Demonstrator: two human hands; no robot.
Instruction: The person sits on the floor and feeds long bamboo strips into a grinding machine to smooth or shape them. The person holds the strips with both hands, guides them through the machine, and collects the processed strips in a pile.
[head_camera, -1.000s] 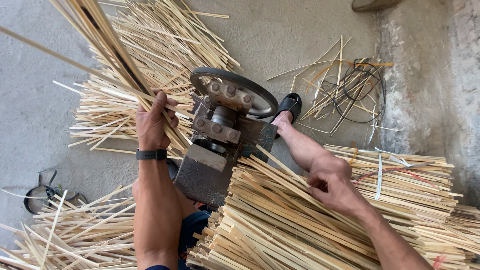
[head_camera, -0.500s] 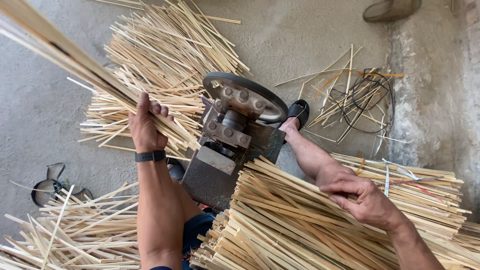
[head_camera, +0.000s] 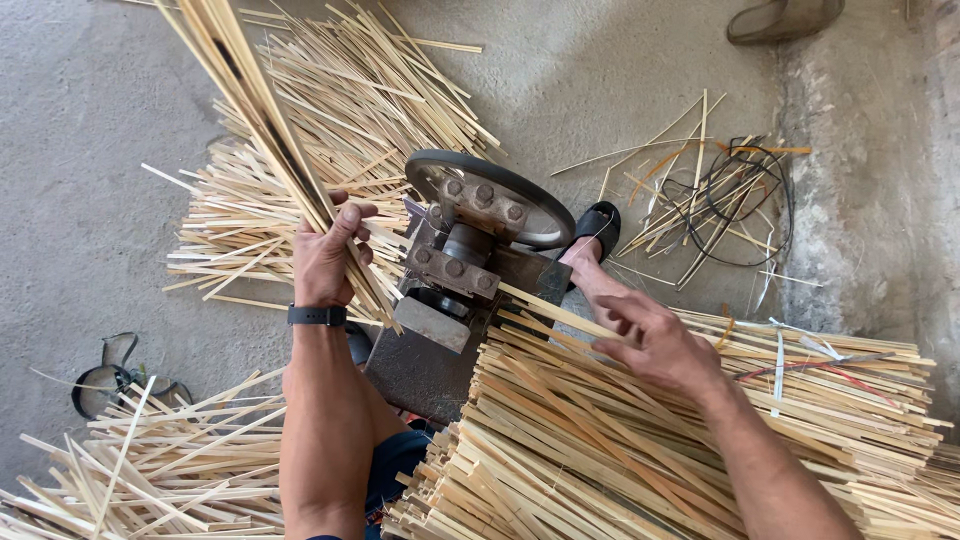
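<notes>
Bamboo strips lie everywhere around a small metal splitting machine (head_camera: 455, 300) with a dark handwheel (head_camera: 490, 195) that stands on the concrete floor (head_camera: 80, 180). The left hand (head_camera: 325, 255), a black band (head_camera: 317, 315) on its wrist, has its fingers closed tight around a bundle of long strips (head_camera: 265, 130) that slants up and away to the top left, its lower ends just beside the machine's left side. The right hand (head_camera: 655, 340) rests on the big stack of thicker slats (head_camera: 650, 450) at the person's right, fingers loosely curled on the top slats; one slat (head_camera: 555, 310) runs from under it toward the machine's body, though whether the fingers actually pinch it cannot be told.

Judging by how things lie, the work looks to be well under way but far from over. A wide heap of thin strips (head_camera: 330, 170) is spread on the floor beyond the machine, and another pile (head_camera: 140, 470) sits at lower left. The stack of slats on the right remains deep. A tangle of scraps and dark wire (head_camera: 720, 200) lies near the wall (head_camera: 870, 200), beside a foot in a black sandal (head_camera: 598, 230).
</notes>
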